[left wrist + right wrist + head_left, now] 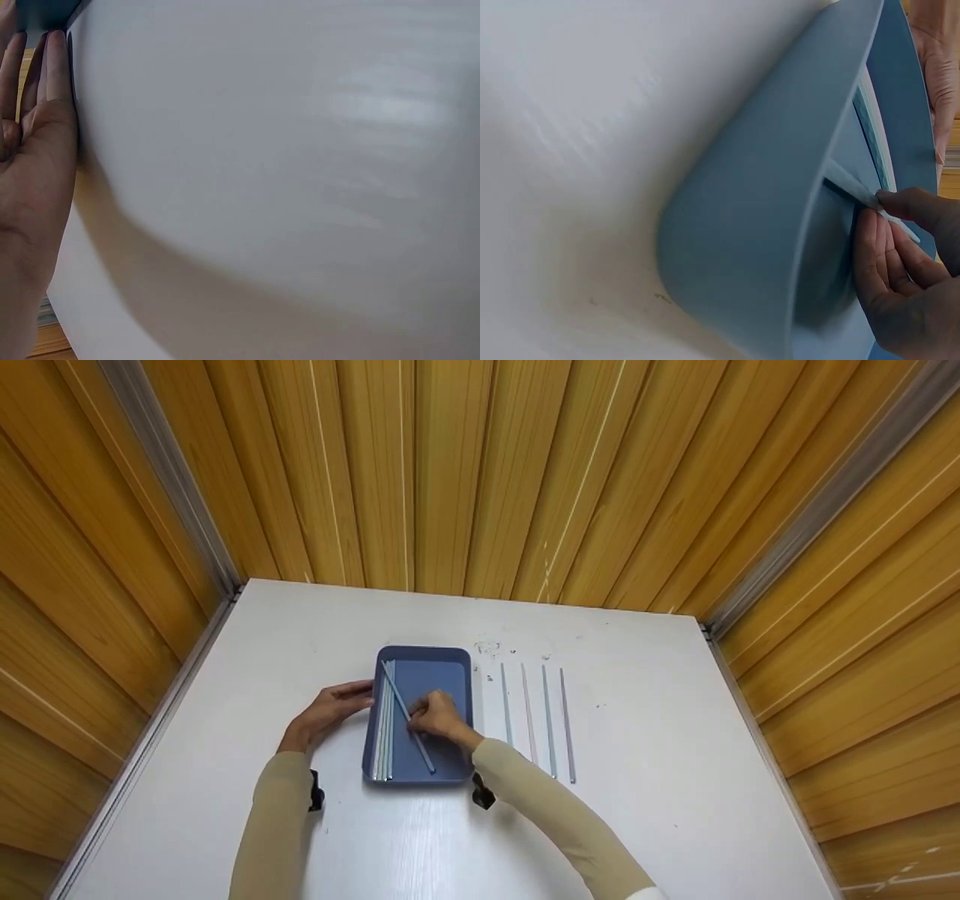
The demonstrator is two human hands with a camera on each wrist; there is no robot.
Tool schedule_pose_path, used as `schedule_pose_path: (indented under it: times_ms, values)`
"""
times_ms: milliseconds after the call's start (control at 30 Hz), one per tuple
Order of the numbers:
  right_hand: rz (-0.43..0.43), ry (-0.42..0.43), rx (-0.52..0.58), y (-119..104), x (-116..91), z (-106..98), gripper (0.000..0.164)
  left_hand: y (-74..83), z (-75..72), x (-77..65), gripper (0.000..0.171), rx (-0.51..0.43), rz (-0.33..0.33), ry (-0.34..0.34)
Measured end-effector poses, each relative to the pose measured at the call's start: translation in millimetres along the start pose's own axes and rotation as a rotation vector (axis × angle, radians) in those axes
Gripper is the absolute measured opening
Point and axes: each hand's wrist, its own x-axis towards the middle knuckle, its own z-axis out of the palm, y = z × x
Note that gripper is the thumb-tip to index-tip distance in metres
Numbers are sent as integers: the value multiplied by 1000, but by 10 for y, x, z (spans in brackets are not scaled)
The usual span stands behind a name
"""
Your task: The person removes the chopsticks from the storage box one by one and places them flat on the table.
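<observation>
My right hand [439,714] reaches into the blue tray [437,778] and pinches a thin pale blue stick [397,691] between thumb and fingers. The stick slants across the tray, its far end over several pale sticks [386,735] lying side by side along the left wall. In the right wrist view, the thumb and fingertips of the right hand [911,277] meet on the held stick [847,182]. My left hand [330,711] rests at the tray's left outer side. Straight fingers of the left hand [41,150] reach the tray [49,13] in the left wrist view.
Right of the tray, several thin sticks [548,712] in blue and pinkish tones lie spaced apart on the white table [637,720]. Small dark marks [489,648] dot the table behind them. Wood-patterned walls [450,472] enclose the back and sides.
</observation>
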Motion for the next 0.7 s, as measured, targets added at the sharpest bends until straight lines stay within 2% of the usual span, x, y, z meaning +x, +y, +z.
schedule_pose_path:
  times_ms: [133, 267, 500, 700]
  values:
    - [19, 9, 62, 4, -17, -29, 18, 4, 0, -1, 61, 1, 8, -6]
    - [25, 4, 97, 2, -36, -82, 18, 16, -1, -19, 60, -13, -13, 5]
    - [-27, 44, 44, -22, -82, -213, 18, 34, -6, -22, 60, 9, 25, -7]
    - [-33, 53, 39, -21, -123, -316, 18, 34, 12, -21, 61, -18, -2, 1]
